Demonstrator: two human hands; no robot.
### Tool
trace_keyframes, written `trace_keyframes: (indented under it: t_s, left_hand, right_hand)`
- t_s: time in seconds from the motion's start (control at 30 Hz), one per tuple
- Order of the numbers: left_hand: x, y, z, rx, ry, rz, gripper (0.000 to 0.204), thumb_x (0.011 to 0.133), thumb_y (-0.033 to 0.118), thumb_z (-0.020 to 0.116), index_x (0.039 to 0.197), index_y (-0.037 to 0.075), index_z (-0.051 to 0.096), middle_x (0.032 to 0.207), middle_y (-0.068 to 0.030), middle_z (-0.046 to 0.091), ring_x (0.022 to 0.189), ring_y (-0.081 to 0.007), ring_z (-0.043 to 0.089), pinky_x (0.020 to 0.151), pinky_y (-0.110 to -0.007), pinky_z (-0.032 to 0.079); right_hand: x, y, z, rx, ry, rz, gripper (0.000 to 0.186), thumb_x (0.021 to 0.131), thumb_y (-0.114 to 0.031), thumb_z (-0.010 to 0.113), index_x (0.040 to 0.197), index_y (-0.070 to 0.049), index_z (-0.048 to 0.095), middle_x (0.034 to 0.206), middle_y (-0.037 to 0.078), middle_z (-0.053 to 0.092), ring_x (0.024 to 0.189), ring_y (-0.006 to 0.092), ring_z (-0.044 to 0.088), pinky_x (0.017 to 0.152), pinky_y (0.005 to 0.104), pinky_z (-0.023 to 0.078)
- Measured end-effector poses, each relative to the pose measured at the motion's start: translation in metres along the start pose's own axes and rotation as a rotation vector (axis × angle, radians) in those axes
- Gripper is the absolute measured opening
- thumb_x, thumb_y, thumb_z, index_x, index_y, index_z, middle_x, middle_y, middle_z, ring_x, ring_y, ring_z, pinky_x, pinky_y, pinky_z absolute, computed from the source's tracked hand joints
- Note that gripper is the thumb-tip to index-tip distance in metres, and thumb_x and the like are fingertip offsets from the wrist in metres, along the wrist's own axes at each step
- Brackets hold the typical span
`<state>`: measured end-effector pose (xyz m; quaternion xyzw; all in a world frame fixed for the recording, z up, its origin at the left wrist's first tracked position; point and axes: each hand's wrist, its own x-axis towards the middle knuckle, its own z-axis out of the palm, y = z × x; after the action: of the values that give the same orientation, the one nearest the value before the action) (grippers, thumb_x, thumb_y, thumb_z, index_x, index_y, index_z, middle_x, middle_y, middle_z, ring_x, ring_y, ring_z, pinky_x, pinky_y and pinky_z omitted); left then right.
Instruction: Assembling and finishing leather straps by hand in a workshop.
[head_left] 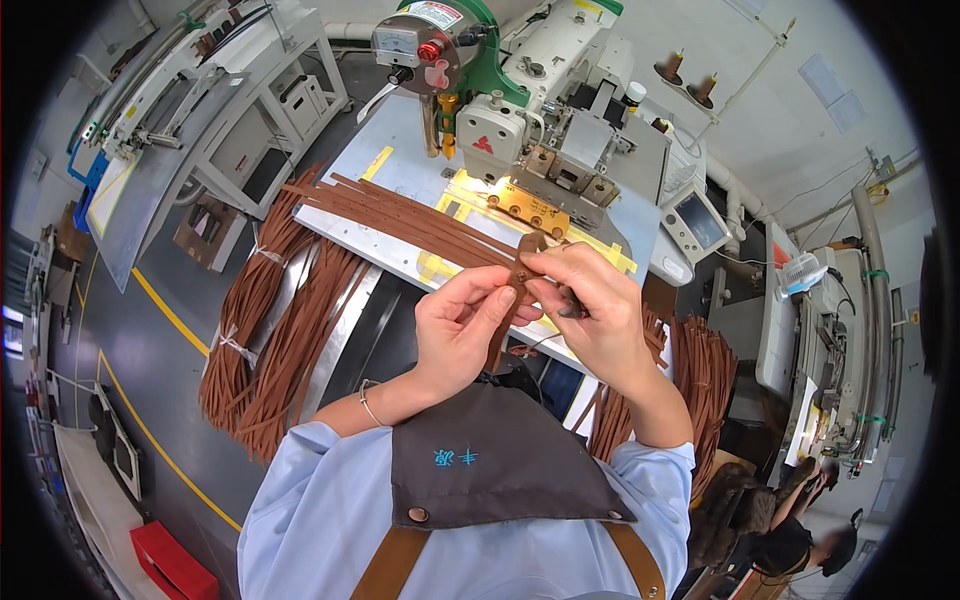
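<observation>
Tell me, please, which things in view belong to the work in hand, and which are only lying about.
Likely belonging:
brown strap, pinched by left hand and right hand
brown strips on the pale table
tied brown bundles
white machine

Probably just lying about:
red box, lower left
cardboard box, upper left

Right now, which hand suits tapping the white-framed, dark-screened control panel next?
Right hand, likely: it is nearer the control panel, which stands to the right. Both hands pinch the flat brown strip, so the left hand would probably have to hold it alone.
</observation>
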<state>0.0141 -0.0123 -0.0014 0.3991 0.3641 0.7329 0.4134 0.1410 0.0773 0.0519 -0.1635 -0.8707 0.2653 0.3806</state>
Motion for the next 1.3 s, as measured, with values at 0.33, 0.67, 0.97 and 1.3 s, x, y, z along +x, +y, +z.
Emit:
trace_keyframes:
  t_s: [0.33,0.67,0.97,1.3]
  left_hand:
    - [0.003,-0.001,0.006,0.137,-0.064,-0.004,0.022,0.089,-0.004,0.047,0.111,-0.008,0.05,0.093,-0.0141,0.062,0.083,-0.0167,0.064,0.072,-0.027,0.054]
    - [0.008,-0.003,0.004,-0.007,-0.001,-0.069,0.022,0.089,-0.004,0.048,0.111,-0.005,0.049,0.093,-0.0154,0.064,0.079,-0.0164,0.064,0.069,-0.026,0.054]
    - [0.008,-0.005,0.011,0.03,0.007,0.005,0.021,0.088,-0.006,0.047,0.109,-0.007,0.05,0.09,-0.0134,0.063,0.08,-0.0164,0.064,0.071,-0.026,0.055]
    - [0.008,-0.006,0.011,-0.013,0.001,-0.013,0.02,0.088,-0.006,0.047,0.107,-0.008,0.051,0.091,-0.0146,0.063,0.08,-0.0178,0.065,0.071,-0.027,0.055]
  right_hand:
    - [0.0,0.01,0.002,-0.012,0.001,-0.086,0.031,0.063,0.005,0.068,0.092,-0.003,0.061,0.073,0.006,0.052,0.06,0.0216,0.057,0.049,0.0288,0.048]
    - [-0.011,0.021,-0.011,0.758,0.055,0.331,0.023,0.095,-0.011,0.042,0.074,-0.002,0.048,0.075,0.003,0.046,0.06,0.0074,0.039,0.052,0.0208,0.031]
    - [-0.009,0.017,-0.003,-0.039,0.047,-0.055,0.026,0.064,0.006,0.067,0.089,-0.002,0.061,0.083,0.009,0.057,0.07,0.0221,0.062,0.055,0.0306,0.051]
    - [-0.011,0.021,0.004,-0.112,0.14,-0.211,0.02,0.066,0.003,0.069,0.084,-0.001,0.061,0.081,0.011,0.06,0.069,0.0239,0.062,0.054,0.0288,0.051]
